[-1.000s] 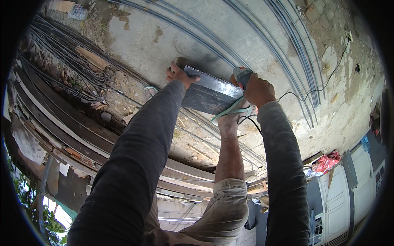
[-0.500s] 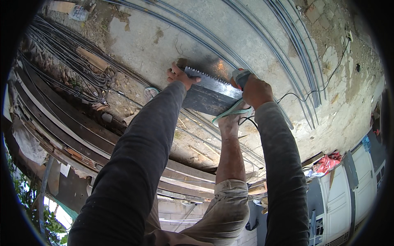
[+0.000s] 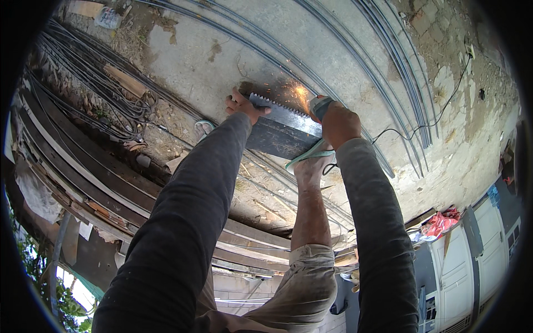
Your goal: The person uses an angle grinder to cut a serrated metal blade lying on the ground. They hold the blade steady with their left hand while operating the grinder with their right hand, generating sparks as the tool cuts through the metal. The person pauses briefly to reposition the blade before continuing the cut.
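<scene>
A flat, shiny metal blade with a toothed far edge, like a handsaw's (image 3: 288, 118), lies along a dark flat board (image 3: 280, 137). My left hand (image 3: 247, 105) is closed on the blade's left end, its thumb over the top face. In my right hand (image 3: 341, 126) is a small angle grinder (image 3: 320, 106), gripped round its body. The grinder's head is at the toothed edge near the blade's right end, and orange sparks (image 3: 300, 93) spray away from it. Its disc is hidden in glare. My sandalled foot (image 3: 308, 158) is against the board's right end.
Long thin steel bars (image 3: 383, 72) run across the concrete ground (image 3: 189, 61) on the far side. Bundled dark rods (image 3: 94, 77) and stacked planks (image 3: 83, 161) lie to the left. The black power cord (image 3: 438, 119) trails right over the bars.
My right hand and the grinder have shifted slightly left along the toothed edge. The spark spray has grown brighter and wider. My left hand keeps its hold on the blade.
</scene>
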`<move>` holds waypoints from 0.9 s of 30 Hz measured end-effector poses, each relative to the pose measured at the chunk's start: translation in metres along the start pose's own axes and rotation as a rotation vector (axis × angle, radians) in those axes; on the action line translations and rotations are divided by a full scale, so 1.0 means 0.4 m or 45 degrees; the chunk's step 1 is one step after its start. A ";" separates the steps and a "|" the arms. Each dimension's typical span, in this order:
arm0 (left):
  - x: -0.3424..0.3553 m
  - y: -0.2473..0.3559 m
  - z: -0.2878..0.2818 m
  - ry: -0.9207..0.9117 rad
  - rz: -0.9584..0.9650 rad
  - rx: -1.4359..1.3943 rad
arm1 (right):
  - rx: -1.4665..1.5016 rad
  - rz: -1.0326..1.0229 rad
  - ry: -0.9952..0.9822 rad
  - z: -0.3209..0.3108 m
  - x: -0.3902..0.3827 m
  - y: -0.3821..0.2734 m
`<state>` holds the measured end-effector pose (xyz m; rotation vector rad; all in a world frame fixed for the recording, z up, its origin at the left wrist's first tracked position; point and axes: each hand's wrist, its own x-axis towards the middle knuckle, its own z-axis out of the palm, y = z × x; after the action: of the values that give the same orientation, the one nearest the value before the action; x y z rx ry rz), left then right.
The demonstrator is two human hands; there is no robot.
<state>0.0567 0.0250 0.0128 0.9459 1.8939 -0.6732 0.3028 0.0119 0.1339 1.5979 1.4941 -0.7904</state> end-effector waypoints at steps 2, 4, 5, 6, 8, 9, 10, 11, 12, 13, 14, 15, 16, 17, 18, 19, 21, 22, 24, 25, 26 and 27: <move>-0.001 0.002 0.000 0.002 0.010 0.002 | 0.003 0.002 0.007 -0.001 -0.001 -0.001; -0.001 -0.001 0.001 0.010 0.020 -0.008 | -0.017 0.003 0.019 0.005 0.001 -0.006; 0.002 -0.002 0.002 0.011 0.015 0.001 | -0.050 -0.003 0.017 0.004 0.002 -0.008; 0.005 -0.001 0.004 0.013 0.011 0.010 | -0.082 -0.008 0.014 0.003 0.002 -0.010; 0.006 -0.003 0.005 0.018 0.020 0.013 | -0.082 -0.013 0.011 -0.004 -0.003 -0.014; 0.006 -0.007 0.006 0.023 0.034 0.005 | -0.049 -0.011 0.012 -0.008 -0.006 -0.014; 0.006 -0.007 0.006 0.026 0.051 -0.002 | -0.016 -0.008 0.013 -0.012 -0.009 -0.013; 0.006 -0.007 0.007 0.025 0.044 -0.006 | -0.016 0.003 0.011 -0.010 -0.010 -0.013; 0.006 -0.008 0.007 0.023 0.037 -0.010 | -0.016 0.013 0.009 -0.004 -0.011 -0.014; 0.006 -0.007 0.006 0.021 0.031 -0.014 | -0.015 0.024 0.007 -0.001 -0.011 -0.015; 0.005 -0.007 0.006 0.025 0.035 -0.018 | -0.037 0.023 0.024 0.002 -0.012 -0.016; 0.003 -0.007 0.006 0.028 0.038 -0.023 | -0.059 0.022 0.040 0.005 -0.013 -0.017; 0.001 -0.008 0.005 0.033 0.040 -0.027 | -0.081 0.018 0.056 0.003 -0.014 -0.021; 0.001 -0.008 0.004 0.034 0.041 -0.025 | -0.096 0.018 0.051 0.001 -0.013 -0.025; 0.000 -0.008 0.002 0.034 0.043 -0.023 | -0.112 0.017 0.047 -0.001 -0.012 -0.029; -0.003 -0.005 0.001 0.032 0.048 -0.019 | -0.128 0.020 0.040 -0.002 -0.014 -0.030; -0.007 -0.001 -0.004 0.005 0.045 -0.007 | -0.121 0.022 0.053 0.004 -0.015 -0.030; -0.007 0.000 -0.004 -0.006 0.043 -0.002 | -0.118 0.021 0.061 0.006 -0.015 -0.031; -0.008 -0.001 -0.006 -0.004 0.046 0.002 | -0.111 0.028 0.050 0.010 -0.014 -0.032; -0.007 -0.001 -0.007 -0.003 0.047 0.004 | -0.107 0.031 0.045 0.009 -0.013 -0.034; -0.006 -0.001 -0.007 -0.003 0.041 0.008 | -0.097 0.043 0.044 0.009 -0.012 -0.037; -0.006 -0.001 -0.007 -0.003 0.034 0.013 | -0.086 0.056 0.043 0.009 -0.012 -0.039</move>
<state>0.0557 0.0260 0.0161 0.9748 1.8737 -0.6686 0.2869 0.0064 0.1343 1.5952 1.4889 -0.6850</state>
